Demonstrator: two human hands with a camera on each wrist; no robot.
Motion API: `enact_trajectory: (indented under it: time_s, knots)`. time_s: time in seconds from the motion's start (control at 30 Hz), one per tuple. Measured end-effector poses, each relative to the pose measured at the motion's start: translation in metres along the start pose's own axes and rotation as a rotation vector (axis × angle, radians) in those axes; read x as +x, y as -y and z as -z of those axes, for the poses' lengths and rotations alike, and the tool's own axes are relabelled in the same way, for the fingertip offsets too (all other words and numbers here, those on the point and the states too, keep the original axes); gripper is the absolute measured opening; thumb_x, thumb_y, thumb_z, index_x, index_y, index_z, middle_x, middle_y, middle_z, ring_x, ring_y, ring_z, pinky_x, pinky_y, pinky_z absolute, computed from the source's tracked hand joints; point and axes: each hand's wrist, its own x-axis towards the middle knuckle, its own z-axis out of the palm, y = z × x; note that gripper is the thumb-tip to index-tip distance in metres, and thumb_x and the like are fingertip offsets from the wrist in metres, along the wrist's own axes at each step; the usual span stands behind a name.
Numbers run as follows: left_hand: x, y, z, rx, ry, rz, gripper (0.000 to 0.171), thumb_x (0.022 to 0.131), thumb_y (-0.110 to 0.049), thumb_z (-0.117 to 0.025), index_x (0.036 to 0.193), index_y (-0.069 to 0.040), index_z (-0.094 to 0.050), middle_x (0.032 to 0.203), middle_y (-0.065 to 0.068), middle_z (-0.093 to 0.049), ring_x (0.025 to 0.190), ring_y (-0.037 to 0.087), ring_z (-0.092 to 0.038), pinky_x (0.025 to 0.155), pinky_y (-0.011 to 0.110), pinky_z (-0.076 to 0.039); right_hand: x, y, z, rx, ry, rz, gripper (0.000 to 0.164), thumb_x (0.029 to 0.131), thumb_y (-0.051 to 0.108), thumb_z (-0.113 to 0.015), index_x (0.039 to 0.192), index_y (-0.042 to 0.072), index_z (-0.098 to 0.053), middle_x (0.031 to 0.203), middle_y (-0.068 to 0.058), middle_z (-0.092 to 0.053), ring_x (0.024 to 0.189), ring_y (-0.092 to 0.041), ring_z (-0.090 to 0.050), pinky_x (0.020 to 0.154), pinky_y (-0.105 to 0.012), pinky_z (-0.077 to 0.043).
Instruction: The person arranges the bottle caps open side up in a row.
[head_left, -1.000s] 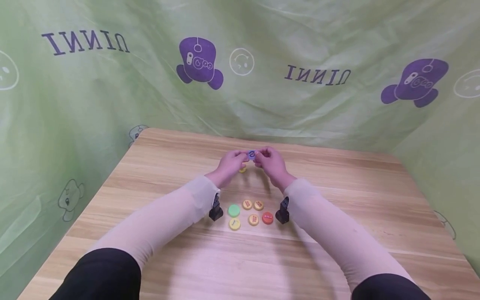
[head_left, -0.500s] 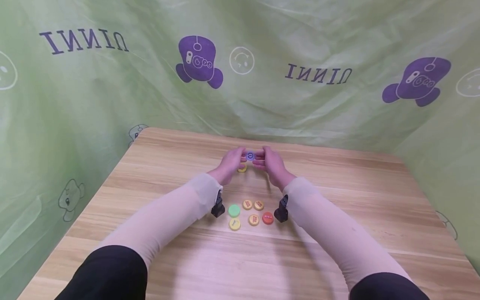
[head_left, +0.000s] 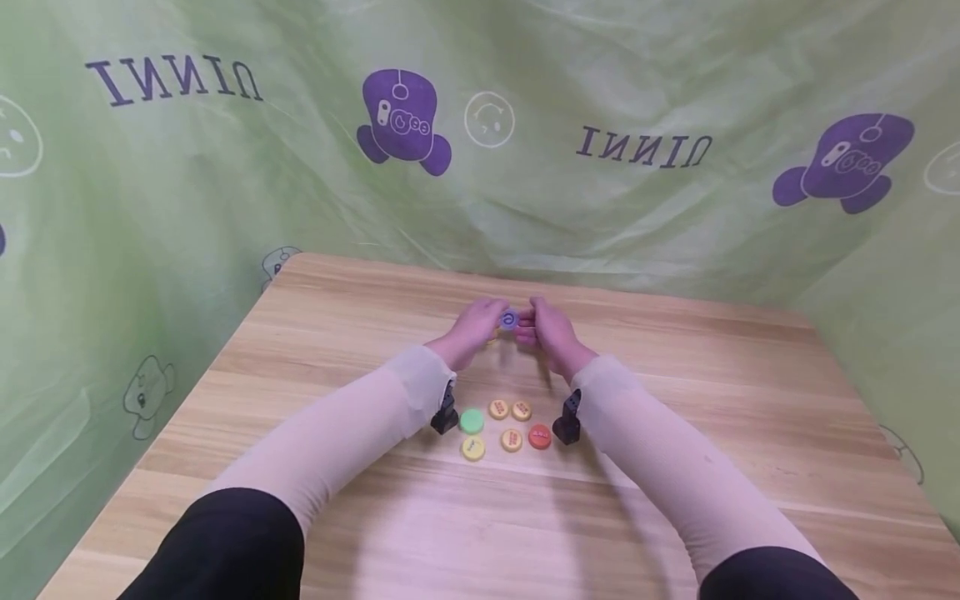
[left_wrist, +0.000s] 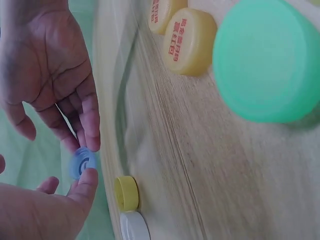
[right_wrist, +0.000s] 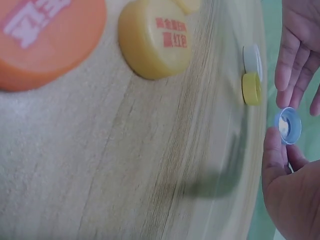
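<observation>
A small blue bottle cap (head_left: 509,319) is held up above the far part of the table, between the fingertips of both hands. My left hand (head_left: 477,325) touches it from the left and my right hand (head_left: 553,332) from the right. In the left wrist view, the right hand's straight fingers reach the top edge of the blue cap (left_wrist: 83,163), while a left fingertip meets its lower edge. The thumbs stand apart from it. The right wrist view shows the hollow inside of the blue cap (right_wrist: 288,126). Beneath the hands lies a yellow cap (right_wrist: 251,89) beside a white cap (right_wrist: 253,59).
Nearer on the wooden table (head_left: 420,533) lie several bottle caps: a green cap (head_left: 472,421), a pale yellow cap (head_left: 473,448), a red cap (head_left: 540,437) and printed yellow caps such as this one (head_left: 512,440). A green printed curtain (head_left: 517,208) hangs behind the table.
Both thumbs have come off the blue cap, and the fingers have straightened around it. The mark on the cap has turned. My left hand and the cap have shifted slightly right.
</observation>
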Motion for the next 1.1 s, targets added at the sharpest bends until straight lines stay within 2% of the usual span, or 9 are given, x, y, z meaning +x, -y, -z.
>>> enact_trajectory:
  time_s: [0.1, 0.23, 0.47, 0.57, 0.73, 0.87, 1.0, 1.03, 1.1]
  knots:
    - [0.0, -0.001, -0.003, 0.026, 0.013, 0.014, 0.044, 0.109, -0.029, -0.045, 0.137, 0.005, -0.053, 0.125, 0.021, -0.058, 0.116, 0.036, -0.055, 0.106, 0.048, -0.047, 0.002, -0.001, 0.003, 0.002, 0.002, -0.012, 0.05, 0.113, 0.028, -0.033, 0.134, -0.014, -0.052, 0.106, -0.014, -0.059, 0.081, -0.016, -0.062, 0.089, -0.03, -0.059]
    - [0.0, -0.003, -0.005, 0.059, 0.037, 0.054, 0.049, 0.109, -0.029, -0.045, 0.146, 0.003, -0.047, 0.139, 0.021, -0.055, 0.122, 0.036, -0.056, 0.107, 0.047, -0.048, 0.004, -0.005, 0.008, -0.01, 0.015, -0.045, 0.046, 0.112, 0.024, -0.036, 0.13, -0.014, -0.054, 0.099, -0.011, -0.058, 0.074, -0.013, -0.06, 0.075, -0.024, -0.059]
    - [0.001, -0.005, -0.004, 0.021, 0.114, 0.102, 0.057, 0.109, -0.026, -0.045, 0.156, 0.005, -0.033, 0.153, 0.023, -0.044, 0.131, 0.036, -0.051, 0.111, 0.044, -0.045, 0.003, -0.006, 0.014, -0.062, 0.05, -0.09, 0.041, 0.111, 0.023, -0.036, 0.123, -0.011, -0.055, 0.099, -0.012, -0.058, 0.074, -0.013, -0.061, 0.072, -0.023, -0.059]
    - [0.001, -0.005, -0.004, 0.008, 0.144, 0.124, 0.057, 0.109, -0.024, -0.047, 0.155, 0.006, -0.033, 0.141, 0.022, -0.05, 0.115, 0.029, -0.055, 0.105, 0.039, -0.048, 0.004, -0.007, 0.015, -0.082, 0.069, -0.105, 0.039, 0.111, 0.022, -0.037, 0.123, -0.01, -0.056, 0.1, -0.011, -0.059, 0.074, -0.013, -0.062, 0.073, -0.023, -0.059]
    - [0.001, -0.004, -0.002, -0.018, 0.178, 0.111, 0.034, 0.106, -0.014, -0.048, 0.133, 0.006, -0.048, 0.095, 0.011, -0.051, 0.079, 0.016, -0.045, 0.074, 0.027, -0.042, 0.003, -0.007, 0.015, -0.107, 0.086, -0.108, 0.04, 0.11, 0.021, -0.037, 0.127, -0.011, -0.055, 0.1, -0.011, -0.059, 0.074, -0.012, -0.062, 0.073, -0.021, -0.059]
    - [0.002, -0.003, -0.003, -0.028, 0.192, 0.121, 0.027, 0.106, -0.012, -0.047, 0.127, 0.006, -0.05, 0.086, 0.005, -0.047, 0.07, 0.012, -0.042, 0.063, 0.021, -0.037, 0.004, -0.008, 0.016, -0.116, 0.086, -0.113, 0.036, 0.11, 0.02, -0.038, 0.12, -0.009, -0.057, 0.097, -0.01, -0.059, 0.072, -0.011, -0.061, 0.07, -0.019, -0.058]
    - [0.003, -0.004, -0.004, -0.029, 0.16, 0.162, 0.045, 0.111, -0.022, -0.042, 0.145, 0.006, -0.045, 0.081, 0.003, -0.045, 0.066, 0.009, -0.041, 0.064, 0.021, -0.038, 0.005, -0.007, 0.014, -0.151, 0.095, -0.098, 0.031, 0.108, 0.019, -0.041, 0.11, -0.007, -0.057, 0.092, -0.009, -0.059, 0.071, -0.011, -0.06, 0.067, -0.019, -0.058]
    - [0.002, -0.005, -0.003, -0.027, 0.151, 0.169, 0.047, 0.112, -0.025, -0.04, 0.148, 0.005, -0.044, 0.082, 0.004, -0.045, 0.067, 0.01, -0.041, 0.068, 0.022, -0.04, 0.006, -0.007, 0.014, -0.162, 0.098, -0.094, 0.03, 0.108, 0.019, -0.042, 0.108, -0.006, -0.057, 0.09, -0.009, -0.059, 0.071, -0.011, -0.06, 0.066, -0.019, -0.057]
    - [0.002, -0.006, -0.002, -0.032, 0.128, 0.19, 0.053, 0.113, -0.031, -0.037, 0.153, 0.003, -0.039, 0.098, 0.011, -0.056, 0.081, 0.015, -0.055, 0.085, 0.027, -0.048, 0.007, -0.007, 0.013, -0.185, 0.105, -0.091, 0.028, 0.108, 0.019, -0.042, 0.105, -0.005, -0.057, 0.089, -0.008, -0.059, 0.071, -0.011, -0.058, 0.065, -0.019, -0.056]
